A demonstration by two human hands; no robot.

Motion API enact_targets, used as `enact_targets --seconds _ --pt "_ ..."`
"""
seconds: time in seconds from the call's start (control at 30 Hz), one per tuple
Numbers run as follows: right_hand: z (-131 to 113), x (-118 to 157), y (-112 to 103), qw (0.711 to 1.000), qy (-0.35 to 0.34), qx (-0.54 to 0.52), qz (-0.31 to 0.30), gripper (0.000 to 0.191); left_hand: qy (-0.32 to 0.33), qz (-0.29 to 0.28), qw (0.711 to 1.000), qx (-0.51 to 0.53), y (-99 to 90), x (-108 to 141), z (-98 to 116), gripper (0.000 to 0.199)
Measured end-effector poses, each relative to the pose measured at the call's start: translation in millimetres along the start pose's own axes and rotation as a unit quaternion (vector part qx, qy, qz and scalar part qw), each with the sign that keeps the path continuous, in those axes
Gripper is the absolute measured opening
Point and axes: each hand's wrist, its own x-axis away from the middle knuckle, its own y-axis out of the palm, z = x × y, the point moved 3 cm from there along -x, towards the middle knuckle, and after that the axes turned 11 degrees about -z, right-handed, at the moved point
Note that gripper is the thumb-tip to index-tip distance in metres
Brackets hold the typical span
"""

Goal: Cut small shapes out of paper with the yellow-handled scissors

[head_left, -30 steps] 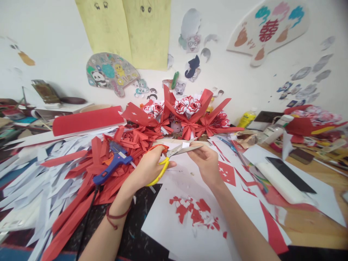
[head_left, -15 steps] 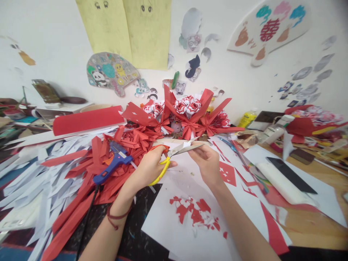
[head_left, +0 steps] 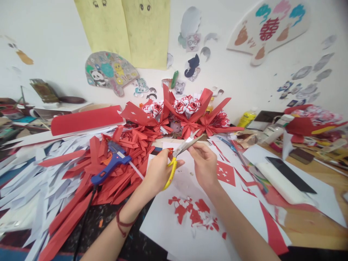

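My left hand [head_left: 159, 170] is wrapped round the yellow and orange handles of a pair of scissors [head_left: 174, 168]. The blades stand apart and point up to the right, toward my right hand [head_left: 202, 159]. Between the blades shows a small white piece of paper [head_left: 191, 139], which the fingers of my right hand pinch near the blade tips. Below both hands lies a white sheet [head_left: 160, 221] with red and white paper scraps [head_left: 195, 214] on it. A red square with small cut-outs [head_left: 226, 174] lies right of my right wrist.
On the left are a blue glue gun [head_left: 111, 168], folded red strips [head_left: 89, 181] and white strips [head_left: 29, 188]. Red paper bouquets [head_left: 187, 112] stand by the wall. A black phone [head_left: 290, 174] and a white roll [head_left: 280, 183] lie right.
My left hand has moved to the right with the scissors, closer to my right hand. The blades now tilt more steeply upward. My right hand has shifted slightly left.
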Motion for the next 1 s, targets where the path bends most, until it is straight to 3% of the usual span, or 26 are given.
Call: enact_targets --seconds 0.3,0.5,0.63,0.73,0.83,1.0 --pt "6.3 0.3 -2.0 0.999 -0.007 -0.005 0.031 0.008 -0.035 0.012 0.999 -0.032 11.1 4.5 8.2 0.037" --pt "4.7 -0.4 -1.4 0.999 -0.010 0.013 0.037 0.007 -0.008 -0.060 0.990 0.125 15.1 7.5 11.8 0.040" --pt "2.3 -1.6 -3.7 0.999 -0.005 0.017 0.029 0.007 -0.012 -0.078 0.984 0.160 14.8 7.7 11.9 0.041" --pt "-1.8 -4.5 -5.9 0.999 0.017 0.027 -0.004 0.009 0.001 -0.064 0.989 0.133 8.5 7.4 10.3 0.039" --pt "-6.8 -6.6 -6.2 0.997 0.042 0.038 -0.060 0.011 0.019 0.001 0.996 0.084 -4.2 7.2 9.1 0.036" --pt "-9.5 -3.7 -1.3 0.982 0.071 0.065 -0.162 0.011 0.043 0.059 0.970 0.233 -20.7 6.7 10.3 0.034"
